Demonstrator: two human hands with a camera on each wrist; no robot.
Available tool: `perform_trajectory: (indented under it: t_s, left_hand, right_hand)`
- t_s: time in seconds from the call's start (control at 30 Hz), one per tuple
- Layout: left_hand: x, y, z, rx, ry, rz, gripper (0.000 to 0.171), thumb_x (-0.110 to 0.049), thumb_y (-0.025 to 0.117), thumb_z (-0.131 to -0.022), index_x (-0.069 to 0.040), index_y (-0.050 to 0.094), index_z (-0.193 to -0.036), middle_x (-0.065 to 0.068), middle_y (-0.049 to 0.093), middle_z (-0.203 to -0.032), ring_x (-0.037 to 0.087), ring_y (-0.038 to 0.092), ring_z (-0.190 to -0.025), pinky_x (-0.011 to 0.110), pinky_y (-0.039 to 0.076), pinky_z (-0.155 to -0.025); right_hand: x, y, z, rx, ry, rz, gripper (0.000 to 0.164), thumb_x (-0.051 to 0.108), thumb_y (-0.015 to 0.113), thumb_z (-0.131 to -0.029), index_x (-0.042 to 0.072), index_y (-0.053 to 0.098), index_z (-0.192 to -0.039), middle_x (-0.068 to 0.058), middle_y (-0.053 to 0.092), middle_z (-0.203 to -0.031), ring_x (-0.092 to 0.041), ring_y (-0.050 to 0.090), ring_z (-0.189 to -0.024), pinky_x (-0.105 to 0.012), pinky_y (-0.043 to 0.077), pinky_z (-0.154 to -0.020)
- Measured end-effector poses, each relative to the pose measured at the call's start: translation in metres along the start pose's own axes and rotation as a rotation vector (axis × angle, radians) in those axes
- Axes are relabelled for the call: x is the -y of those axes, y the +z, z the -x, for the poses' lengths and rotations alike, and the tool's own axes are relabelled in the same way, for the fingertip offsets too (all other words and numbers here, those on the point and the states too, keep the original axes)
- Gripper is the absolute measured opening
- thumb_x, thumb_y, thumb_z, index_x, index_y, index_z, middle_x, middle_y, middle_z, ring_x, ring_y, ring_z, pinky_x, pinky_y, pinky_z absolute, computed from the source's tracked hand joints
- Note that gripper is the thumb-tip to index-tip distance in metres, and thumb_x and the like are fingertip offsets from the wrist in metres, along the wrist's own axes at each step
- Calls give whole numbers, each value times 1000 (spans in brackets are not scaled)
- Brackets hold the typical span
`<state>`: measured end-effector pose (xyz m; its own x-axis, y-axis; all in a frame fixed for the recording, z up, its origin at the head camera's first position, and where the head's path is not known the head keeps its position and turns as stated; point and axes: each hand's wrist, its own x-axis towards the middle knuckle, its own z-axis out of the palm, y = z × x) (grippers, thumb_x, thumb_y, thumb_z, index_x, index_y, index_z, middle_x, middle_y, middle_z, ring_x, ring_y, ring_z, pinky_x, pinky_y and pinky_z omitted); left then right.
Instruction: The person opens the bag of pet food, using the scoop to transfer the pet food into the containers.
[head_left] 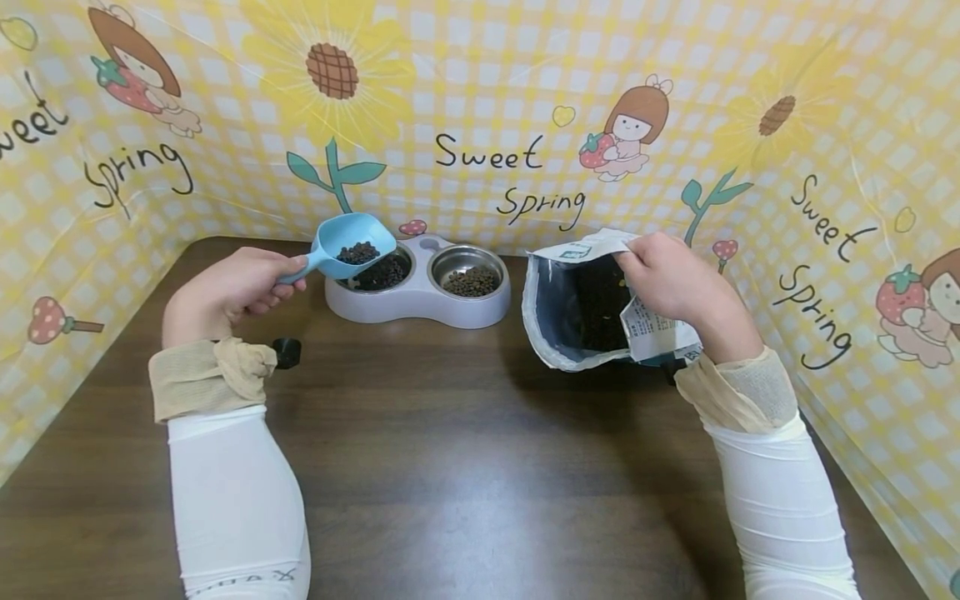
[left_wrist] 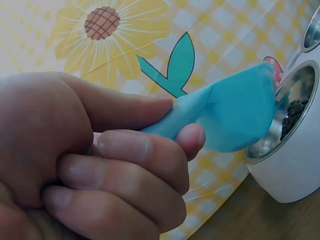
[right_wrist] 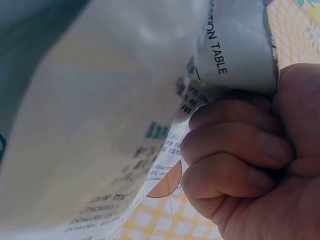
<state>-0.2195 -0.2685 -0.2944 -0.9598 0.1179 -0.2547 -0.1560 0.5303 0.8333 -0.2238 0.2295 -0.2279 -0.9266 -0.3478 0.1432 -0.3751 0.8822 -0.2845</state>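
Head view: both steel bowls (head_left: 453,262) are holding some kibble (head_left: 472,284).
The left hand (head_left: 228,287) is pinching a blue scoop (head_left: 332,237), its load probably waiting; the right hand's (head_left: 675,275) fingers are gripping the kibble bag (head_left: 550,308).

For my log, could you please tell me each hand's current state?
Left hand: closed, holding the blue scoop.
Right hand: closed, holding the open bag by its edge.

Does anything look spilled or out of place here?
Nothing stands out: I see no spill on the table. Pellets lie in the scoop and both bowls. The bag tilts open-mouthed, but the right hand grips its edge.
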Motion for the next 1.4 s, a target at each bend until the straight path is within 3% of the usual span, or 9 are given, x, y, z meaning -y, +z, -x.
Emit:
perform_trajectory:
  t_s: [0.27, 0.5, 0.9, 1.07, 1.2, 1.3, 1.4]
  left_hand:
    - [-6, 3, 3, -89, -7, -141, 46, -43, 47, -102, -2, 66, -94, -7, 50, -62, 11, 37, -50, 26, 34, -48]
    - [-8, 6, 6, -129, -27, -238, 57, -50, 49, -99, 2, 64, -116, -5, 53, -68, 15, 38, -52, 31, 36, -51]
    - [-12, 7, 6, -158, -52, -291, 50, -48, 55, -97, -1, 60, -111, -6, 35, -52, 16, 36, -47, 32, 33, -48]
    - [-16, 10, 9, -192, -20, -393, 45, -45, 53, -98, -1, 60, -95, -1, 35, -60, 22, 39, -63, 35, 33, -56]
    - [-21, 13, 10, -191, -1, -467, 44, -39, 53, -100, 2, 64, -107, 16, 53, -82, 31, 44, -81, 40, 37, -66]
    - [-22, 14, 10, -191, -6, -487, 46, -36, 53, -100, 3, 63, -121, 23, 58, -100, 35, 45, -85, 42, 40, -68]
    - [-22, 14, 10, -198, -11, -471, 50, -37, 54, -99, 4, 61, -127, 23, 56, -99, 35, 45, -88, 43, 39, -70]
  right_hand:
    - [-1, 1, 0, -17, -17, -2, 50, 19, 36, -104, 9, 41, -55, -3, 36, -51, -24, 43, -46, -33, 38, -46]
    - [0, 2, 0, -17, -11, -12, 50, 21, 36, -105, 10, 41, -56, -3, 36, -52, -24, 45, -47, -33, 39, -47]
    - [0, 3, 1, -6, -1, -9, 50, 23, 36, -105, 9, 42, -57, 0, 35, -50, -23, 45, -45, -33, 39, -46]
    - [0, 3, 1, -8, -11, -4, 50, 22, 36, -105, 10, 41, -57, 0, 35, -50, -23, 44, -45, -33, 39, -47]
    - [0, 4, 1, -11, -13, -1, 50, 22, 36, -105, 10, 41, -57, -1, 36, -50, -23, 44, -45, -33, 39, -47]
    - [0, 4, 1, -12, -12, -1, 50, 22, 36, -105, 10, 41, -57, 0, 35, -50, -23, 44, -45, -33, 39, -47]
    - [0, 4, 1, -13, -14, 0, 50, 22, 36, -105, 10, 41, -57, 0, 35, -50, -23, 44, -45, -33, 39, -47]
